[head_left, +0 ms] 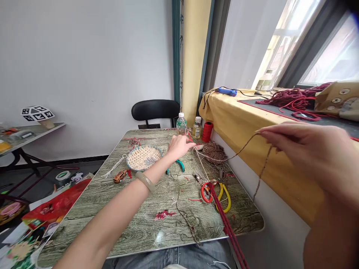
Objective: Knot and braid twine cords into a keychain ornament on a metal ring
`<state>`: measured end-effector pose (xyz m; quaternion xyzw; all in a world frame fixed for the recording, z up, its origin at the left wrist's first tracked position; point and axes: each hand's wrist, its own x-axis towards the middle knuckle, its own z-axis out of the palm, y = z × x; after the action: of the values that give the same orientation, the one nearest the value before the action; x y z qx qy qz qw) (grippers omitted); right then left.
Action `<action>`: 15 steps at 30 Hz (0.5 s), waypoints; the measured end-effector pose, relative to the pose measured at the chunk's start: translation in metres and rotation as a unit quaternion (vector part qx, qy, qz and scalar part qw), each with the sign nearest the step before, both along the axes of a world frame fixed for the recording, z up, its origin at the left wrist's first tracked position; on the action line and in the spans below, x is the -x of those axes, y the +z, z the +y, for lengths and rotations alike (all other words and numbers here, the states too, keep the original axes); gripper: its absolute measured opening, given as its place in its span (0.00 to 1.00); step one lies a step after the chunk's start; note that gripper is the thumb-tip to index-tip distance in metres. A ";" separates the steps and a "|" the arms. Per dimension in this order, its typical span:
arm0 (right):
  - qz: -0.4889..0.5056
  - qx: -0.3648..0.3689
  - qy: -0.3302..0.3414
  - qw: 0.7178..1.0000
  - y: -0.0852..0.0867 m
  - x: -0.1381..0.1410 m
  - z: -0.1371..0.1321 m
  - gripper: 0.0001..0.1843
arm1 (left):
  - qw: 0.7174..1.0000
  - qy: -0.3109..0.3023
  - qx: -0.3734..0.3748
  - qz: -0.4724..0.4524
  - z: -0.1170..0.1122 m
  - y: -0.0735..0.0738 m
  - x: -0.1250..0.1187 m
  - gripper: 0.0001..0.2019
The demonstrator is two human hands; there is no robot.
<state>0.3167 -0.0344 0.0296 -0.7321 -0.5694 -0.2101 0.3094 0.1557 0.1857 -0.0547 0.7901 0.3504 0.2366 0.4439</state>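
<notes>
My left hand (179, 145) reaches far across the wood-patterned table (134, 220), its fingers pinched on a brown cord (241, 149) close to the cord's loose bundle (214, 151). The cord runs up to my right hand (305, 149), raised near the camera at the right, whose fingertips pinch it; a loose end hangs down from there. A pale bangle sits on my left wrist.
A woven basket (143, 157) with small metal bits lies left of my left hand. Teal pliers (179, 164), red and yellow-handled tools (215, 190), dark red cords (227, 228), a red thread spool (207, 131) and two bottles (181, 125) surround it. A yellow-covered ledge (252, 127) runs along the right.
</notes>
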 end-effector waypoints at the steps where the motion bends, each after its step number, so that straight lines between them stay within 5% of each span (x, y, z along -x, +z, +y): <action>1: -0.018 0.001 0.006 1.000 0.006 0.007 0.006 0.14 | 0.999 0.009 -0.032 -0.018 -0.007 0.010 -0.001 0.10; 4: -0.040 0.008 0.021 0.999 0.016 0.015 0.022 0.11 | 0.994 -0.006 -0.087 -0.061 -0.031 0.043 -0.004 0.08; 7: -0.050 0.010 0.040 0.998 0.020 0.014 0.033 0.10 | 0.989 -0.094 -0.077 -0.089 -0.055 0.072 -0.008 0.11; 11: -0.061 -0.009 0.058 0.996 0.024 0.013 0.043 0.10 | 0.937 -0.282 0.103 -0.180 -0.070 0.094 -0.015 0.15; 15: -0.050 -0.075 0.062 0.994 0.029 0.010 0.050 0.12 | 0.901 -0.298 0.204 -0.239 -0.068 0.101 -0.023 0.11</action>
<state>0.3063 0.0159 0.0582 -0.6588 -0.6111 -0.2690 0.3468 0.1782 0.1173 0.0467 0.6695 0.0226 0.1982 0.7155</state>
